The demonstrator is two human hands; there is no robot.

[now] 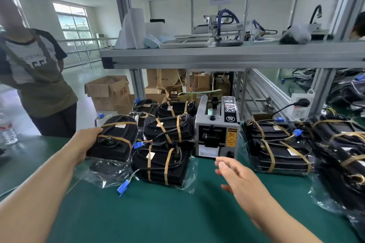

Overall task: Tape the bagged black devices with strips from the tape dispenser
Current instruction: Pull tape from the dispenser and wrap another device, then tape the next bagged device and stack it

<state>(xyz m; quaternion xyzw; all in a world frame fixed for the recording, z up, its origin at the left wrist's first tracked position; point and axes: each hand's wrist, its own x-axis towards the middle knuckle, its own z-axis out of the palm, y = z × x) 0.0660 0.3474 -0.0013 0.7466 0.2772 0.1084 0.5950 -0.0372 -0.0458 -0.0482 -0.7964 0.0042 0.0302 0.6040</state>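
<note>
My left hand (87, 143) grips the left side of a bagged black device (115, 138) banded with two tan tape strips, held over another clear-bagged device (107, 171) on the green table. Several taped bagged devices (164, 161) are piled just right of it. The grey tape dispenser (216, 130) stands behind the middle of the table. My right hand (235, 175) hovers open in front of the dispenser's lower outlet, fingers straight, holding nothing.
More taped bagged devices (278, 150) lie right of the dispenser and along the right edge. A person (37, 77) stands at the far left by a water bottle (7, 132). An aluminium shelf (217, 55) spans overhead. Green mat (158, 213) lies in front.
</note>
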